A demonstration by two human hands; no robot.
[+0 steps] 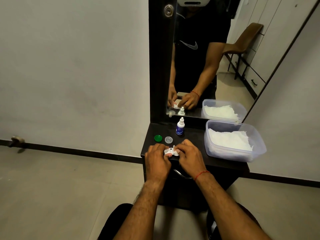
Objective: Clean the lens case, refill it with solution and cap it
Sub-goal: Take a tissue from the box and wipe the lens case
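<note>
Both hands meet over the front edge of the dark dresser top (195,141). My left hand (157,158) grips the white lens case (168,151), which is mostly hidden by fingers. My right hand (187,155) pinches a small white tissue piece (174,148) against the case. A green cap (158,138) and a clear cap (168,139) lie side by side just beyond the hands. The small solution bottle (180,126), white top and blue label, stands upright behind them.
A clear plastic tub (259,146) holding white tissue sits on the right of the dresser top. A mirror (207,58) rises behind the bottle. A drawer handle (181,175) shows under my right hand. Tiled floor lies to the left.
</note>
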